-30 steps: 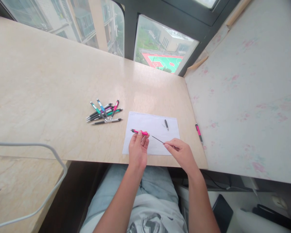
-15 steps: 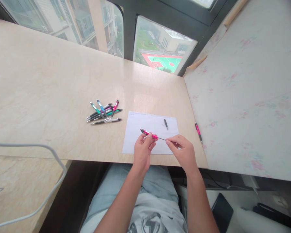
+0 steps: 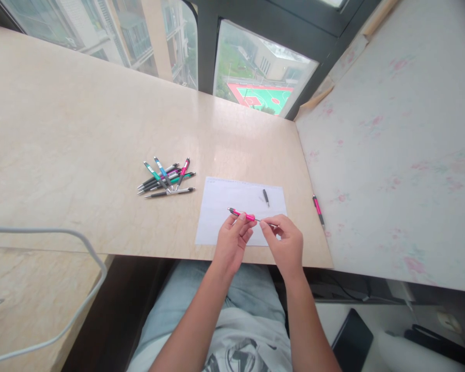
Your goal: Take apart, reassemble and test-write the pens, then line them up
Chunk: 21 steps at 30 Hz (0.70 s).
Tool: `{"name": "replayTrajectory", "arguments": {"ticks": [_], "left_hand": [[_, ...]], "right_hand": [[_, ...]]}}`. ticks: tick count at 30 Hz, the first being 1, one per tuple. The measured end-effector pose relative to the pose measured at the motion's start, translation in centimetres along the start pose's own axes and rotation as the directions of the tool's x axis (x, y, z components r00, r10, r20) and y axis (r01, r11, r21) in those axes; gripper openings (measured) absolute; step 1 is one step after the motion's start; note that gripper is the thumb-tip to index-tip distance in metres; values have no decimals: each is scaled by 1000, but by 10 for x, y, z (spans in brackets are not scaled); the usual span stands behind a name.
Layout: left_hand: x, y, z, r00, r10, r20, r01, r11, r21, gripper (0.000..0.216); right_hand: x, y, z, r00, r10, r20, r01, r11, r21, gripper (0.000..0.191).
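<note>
My left hand [image 3: 233,238] is closed on a pink pen barrel [image 3: 243,215] with a dark clicker end pointing left. From the barrel's right end a thin dark refill [image 3: 259,220] sticks out, pinched by my right hand [image 3: 283,238]. Both hands are above a white sheet of paper [image 3: 213,206]. On the sheet, beyond my right hand, lies a dark pen grip section [image 3: 265,197]; a small thin piece beside it is too faint to name.
Several pens [image 3: 163,178] in various colours lie in a pile left of the paper. Another pink pen [image 3: 318,210] lies by the wall at the table's right edge. A grey cable [image 3: 81,240] loops at the left. A window [image 3: 263,72] stands behind the table [image 3: 81,134].
My right hand has moved left toward my left hand, and less of the refill shows between them. The pink barrel has shifted slightly right.
</note>
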<state>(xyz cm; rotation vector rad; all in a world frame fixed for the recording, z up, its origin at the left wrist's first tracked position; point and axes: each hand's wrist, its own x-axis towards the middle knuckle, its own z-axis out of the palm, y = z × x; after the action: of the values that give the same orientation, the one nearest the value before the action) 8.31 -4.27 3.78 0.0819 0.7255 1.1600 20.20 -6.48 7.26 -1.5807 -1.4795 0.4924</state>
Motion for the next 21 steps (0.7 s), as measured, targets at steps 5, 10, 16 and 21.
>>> {"name": "replayTrajectory", "arguments": {"ticks": [5, 10, 16, 21], "left_hand": [[1, 0, 1, 999, -10, 32, 10, 1000, -2, 23], [0, 0, 1, 999, 1, 41, 0, 999, -35, 21], [0, -2, 0, 998, -28, 60, 33, 997, -72, 19], [5, -2, -5, 999, -10, 38, 15, 991, -133, 14]], "right_hand": [[-2, 7, 7, 998, 46, -49, -46, 999, 1, 32], [-1, 9, 12, 996, 65, -56, -61, 996, 65, 30], [3, 3, 16, 999, -18, -27, 20, 998, 54, 17], [3, 1, 19, 998, -45, 33, 44, 999, 25, 10]]}}
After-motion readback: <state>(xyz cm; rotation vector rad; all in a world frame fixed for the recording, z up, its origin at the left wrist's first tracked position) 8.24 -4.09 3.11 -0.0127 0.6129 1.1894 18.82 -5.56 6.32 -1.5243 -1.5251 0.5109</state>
